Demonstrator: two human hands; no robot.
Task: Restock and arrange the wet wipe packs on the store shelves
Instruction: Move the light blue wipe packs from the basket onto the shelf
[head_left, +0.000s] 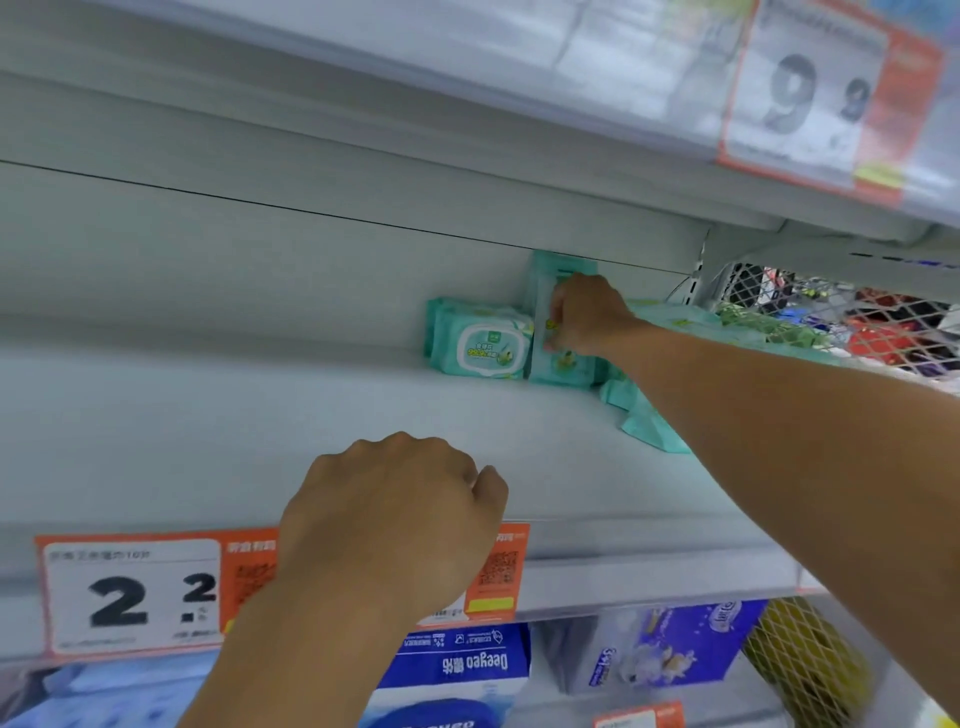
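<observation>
Upright pack (558, 332) gripped by R hand (587, 317) fingers; L hand (395, 514) fist curled on shelf (208, 441) edge, nothing held.

A retail shop is shown. Pale metal shelves (597, 483) are fitted with front rails, into which orange price tags (130, 597) with large printed digits and a QR code are slotted. Packaged goods are stocked in rows: green wet wipe packs (483, 345) above, blue tissue packs (457, 670) below. A wire mesh divider (831, 332) is seen at the shelf end.
</observation>
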